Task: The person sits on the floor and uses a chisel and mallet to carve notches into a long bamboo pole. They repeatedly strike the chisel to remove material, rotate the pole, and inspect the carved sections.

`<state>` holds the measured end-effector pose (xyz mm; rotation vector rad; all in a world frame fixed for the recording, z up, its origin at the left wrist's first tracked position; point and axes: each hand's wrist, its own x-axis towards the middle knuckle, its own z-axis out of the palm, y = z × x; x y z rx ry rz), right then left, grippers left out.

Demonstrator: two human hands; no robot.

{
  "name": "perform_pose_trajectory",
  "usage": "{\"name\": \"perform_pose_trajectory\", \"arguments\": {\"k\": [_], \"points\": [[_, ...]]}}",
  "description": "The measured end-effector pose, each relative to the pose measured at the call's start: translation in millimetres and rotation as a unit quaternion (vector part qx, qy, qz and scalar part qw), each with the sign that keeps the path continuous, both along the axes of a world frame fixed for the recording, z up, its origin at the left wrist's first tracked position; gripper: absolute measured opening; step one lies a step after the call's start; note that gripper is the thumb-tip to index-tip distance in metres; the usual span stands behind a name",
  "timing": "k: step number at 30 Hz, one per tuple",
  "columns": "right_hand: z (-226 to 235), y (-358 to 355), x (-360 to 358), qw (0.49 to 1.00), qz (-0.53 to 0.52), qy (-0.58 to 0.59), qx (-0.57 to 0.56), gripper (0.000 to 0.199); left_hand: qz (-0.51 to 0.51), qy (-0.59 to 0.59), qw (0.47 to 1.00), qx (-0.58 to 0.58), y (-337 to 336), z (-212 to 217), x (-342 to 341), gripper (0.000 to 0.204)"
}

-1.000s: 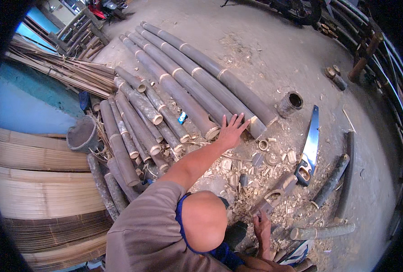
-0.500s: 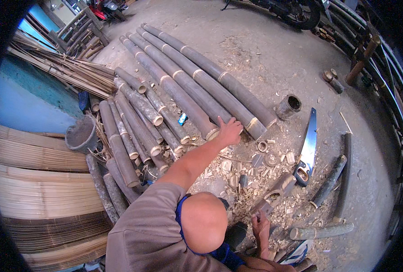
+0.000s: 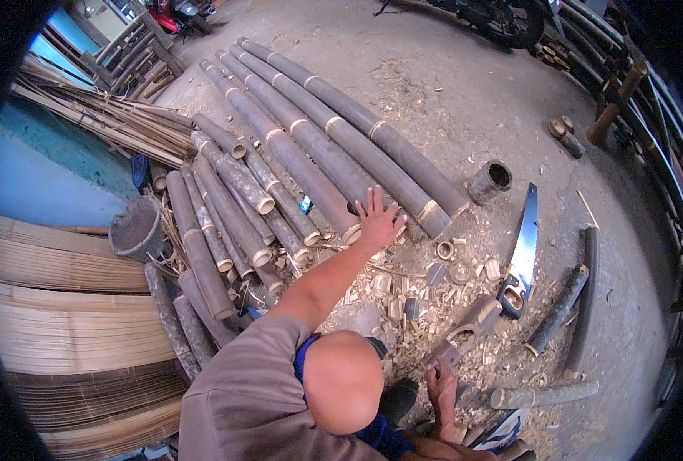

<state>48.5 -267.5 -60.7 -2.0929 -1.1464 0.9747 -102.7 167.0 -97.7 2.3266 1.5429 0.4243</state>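
My left arm in a grey-brown sleeve reaches forward. My left hand, fingers spread, rests by the near ends of the long dark bamboo poles, over the end of one pole. Low down, my right hand is closed with its fingers curled, beside the near end of a short bamboo section with a hole cut in its side. What sits in its fingers is too small to make out. A hand saw lies on the floor to the right. My bare knee hides part of the floor between my hands.
Wood chips cover the floor around the bamboo section. Shorter bamboo pieces lie in a pile at left, near a grey bucket and split-bamboo panels. An upright bamboo cup and loose lengths lie right; a motorcycle stands beyond.
My left hand has shifted slightly left, and its bent fingers have straightened and spread. My right hand stays beside the bamboo section.
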Motion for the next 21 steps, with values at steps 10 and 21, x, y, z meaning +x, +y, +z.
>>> {"name": "perform_pose_trajectory", "arguments": {"k": [10, 21], "points": [[-2.5, -4.1, 2.1, 1.000, 0.012, -0.021, 0.016, 0.041, 0.276, -0.124, 0.951, -0.065, 65.1, -36.5, 6.2, 0.110], [-6.1, -9.9, 6.0, 1.000, 0.002, 0.024, -0.014, 0.041, 0.325, -0.263, 0.880, -0.224, 92.2, -30.0, -1.5, 0.135]]}}
